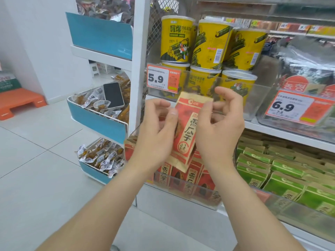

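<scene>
Head view looks down at two bare forearms raised before a shop shelf. Between them a red and tan snack packet [187, 124] is held in the air in front of the shelf edge, nearly upright, with its top leaning slightly right. The left hand [155, 129] has its fingers curled, with the thumb pressed on the packet's left edge. The right hand [220, 127] pinches the packet's right edge between thumb and forefinger. Its other fingers curl loosely above, apart from the packet. Directly below the packet, a clear bin [181, 192] holds more red packets of the same kind standing in rows. Green packets [282, 171] lie to the right of that bin. On the shelf above stand yellow canisters [175, 38], with a price tag [163, 78] reading 5.9 in front of them. At the left, a phone [113, 95] lies on wrapped snacks in a blue-fronted basket [97, 122].
</scene>
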Demonstrator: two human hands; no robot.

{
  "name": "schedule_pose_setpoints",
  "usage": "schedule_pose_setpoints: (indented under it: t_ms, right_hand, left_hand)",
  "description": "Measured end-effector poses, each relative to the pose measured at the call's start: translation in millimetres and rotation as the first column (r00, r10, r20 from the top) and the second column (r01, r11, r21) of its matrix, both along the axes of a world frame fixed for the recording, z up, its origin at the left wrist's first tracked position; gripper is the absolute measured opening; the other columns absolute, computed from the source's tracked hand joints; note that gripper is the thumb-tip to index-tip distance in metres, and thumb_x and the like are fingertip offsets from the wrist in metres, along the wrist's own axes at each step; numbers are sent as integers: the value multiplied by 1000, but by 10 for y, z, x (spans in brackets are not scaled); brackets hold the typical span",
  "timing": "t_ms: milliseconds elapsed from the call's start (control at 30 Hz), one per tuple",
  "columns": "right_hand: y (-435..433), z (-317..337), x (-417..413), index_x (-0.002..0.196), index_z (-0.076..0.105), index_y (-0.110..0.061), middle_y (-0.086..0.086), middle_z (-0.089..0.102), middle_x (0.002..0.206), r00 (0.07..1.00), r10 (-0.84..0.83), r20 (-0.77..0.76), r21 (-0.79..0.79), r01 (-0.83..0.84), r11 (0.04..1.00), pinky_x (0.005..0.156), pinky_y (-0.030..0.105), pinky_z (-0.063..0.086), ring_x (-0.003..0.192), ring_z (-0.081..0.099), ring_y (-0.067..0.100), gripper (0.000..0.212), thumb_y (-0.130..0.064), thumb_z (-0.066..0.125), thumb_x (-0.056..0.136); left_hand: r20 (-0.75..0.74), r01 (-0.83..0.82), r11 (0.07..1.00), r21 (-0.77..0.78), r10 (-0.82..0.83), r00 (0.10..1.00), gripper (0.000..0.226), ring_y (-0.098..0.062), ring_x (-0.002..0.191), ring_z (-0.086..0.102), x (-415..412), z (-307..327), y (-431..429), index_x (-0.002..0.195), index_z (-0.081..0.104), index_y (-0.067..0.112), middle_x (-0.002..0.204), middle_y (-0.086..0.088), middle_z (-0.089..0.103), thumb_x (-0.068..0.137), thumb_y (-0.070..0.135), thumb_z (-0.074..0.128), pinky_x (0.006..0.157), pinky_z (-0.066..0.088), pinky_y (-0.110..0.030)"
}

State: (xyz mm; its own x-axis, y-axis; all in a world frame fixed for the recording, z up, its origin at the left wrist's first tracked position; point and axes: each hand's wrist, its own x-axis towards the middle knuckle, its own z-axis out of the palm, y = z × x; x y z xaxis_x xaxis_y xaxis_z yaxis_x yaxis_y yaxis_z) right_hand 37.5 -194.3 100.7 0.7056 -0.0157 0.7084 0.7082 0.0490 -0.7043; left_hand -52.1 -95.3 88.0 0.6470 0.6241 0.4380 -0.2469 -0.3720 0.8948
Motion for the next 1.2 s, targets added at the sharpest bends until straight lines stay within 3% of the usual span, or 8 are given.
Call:
schedule_pose_setpoints:
  t_ms: [200,267,367,533,633,900,1067,1200]
  right_hand:
    - [-201,-63,-84,100,79,-14,8,80,86,729,342,-593,191,-285,939,75,36,55,77,71,17,18,-27,68,105]
    - [-272,-129,-98,88,81,-11,11,79,85,690,346,-636,142,-337,931,75,37,53,77,68,19,29,-30,67,106]
    - [-344,-192,-147,79,73,-10,7,71,76,675,339,-656,88,-379,921,72,36,50,72,64,19,34,-31,68,105]
    - [-402,-218,-191,91,66,6,26,71,92,577,413,-704,200,-397,896,78,45,47,83,63,29,35,-28,71,99]
    - [-447,-187,-214,102,70,10,17,71,88,543,419,-728,215,-399,891,77,43,50,83,67,27,33,-23,65,102]
    - [-428,-153,-232,93,69,-9,6,69,80,584,327,-743,109,-376,920,68,31,49,75,65,18,17,-15,59,105]
    - [-436,-207,-213,83,69,-16,1,72,79,654,287,-699,23,-381,924,71,31,51,74,65,15,28,-20,59,109]
    - [-489,-229,-199,91,76,-10,8,73,80,699,317,-641,4,-410,912,66,33,51,70,62,18,27,-27,65,108]
  left_hand:
    - [-158,69,959,-273,-115,981,21,-15,92,74,122,-75,-369,119,57,39,106,3,74,113,22,47,82,59,-43]
    - [-147,75,862,-501,-170,974,10,-18,85,74,152,-61,-467,119,59,30,104,-5,74,110,27,56,74,59,-39]
    - [-41,143,676,-723,-248,968,49,-20,82,73,231,-113,-543,127,55,13,97,-6,69,97,46,75,69,60,-37]
    - [-33,150,713,-685,-236,971,91,-21,75,72,308,-191,-643,141,54,-5,89,-7,68,83,58,82,57,54,-28]
    - [-7,140,725,-675,-196,981,92,-27,89,75,304,-189,-704,137,59,-6,99,-13,72,77,59,85,74,58,-37]
    - [-40,76,754,-652,-134,990,26,-21,83,70,205,-144,-756,102,66,8,90,-10,71,110,32,61,76,56,-35]
    - [-50,76,800,-596,-131,990,26,-26,89,68,141,-140,-669,100,69,10,101,-21,73,112,31,58,89,58,-49]
    - [-41,109,795,-597,-165,985,27,-20,75,69,98,-89,-643,110,67,7,88,-13,73,113,32,55,66,60,-34]
